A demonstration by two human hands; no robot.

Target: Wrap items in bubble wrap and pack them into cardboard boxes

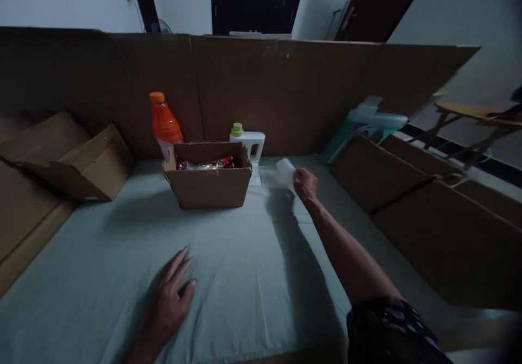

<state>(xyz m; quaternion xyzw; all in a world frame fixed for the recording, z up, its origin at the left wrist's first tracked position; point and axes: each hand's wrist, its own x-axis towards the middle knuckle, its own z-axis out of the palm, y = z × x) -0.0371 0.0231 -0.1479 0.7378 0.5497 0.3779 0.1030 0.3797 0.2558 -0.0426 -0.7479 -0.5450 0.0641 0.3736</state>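
Note:
My right hand (305,183) reaches forward over the cloth, fingers closed around a small whitish, see-through piece (285,167). Motion smears that piece, so its kind does not show. Near me on the left, my left hand (170,301) rests on the pale green cloth (228,277), fingers stretched out and holding nothing. Ahead of it stands a small open cardboard box (210,189) with shiny red and clear packets (209,164) inside. Behind the box are an orange bottle (166,126) and a white jug with a green cap (256,137), both partly hidden. A whitish textured piece (255,176) lies by the jug's foot.
A tall cardboard wall (302,98) closes off the far side. Open cardboard boxes stand at the left (95,163) and right (379,171). A large jug of green-blue liquid (346,136) leans behind the right boxes. Beyond them is a wooden stool (468,111).

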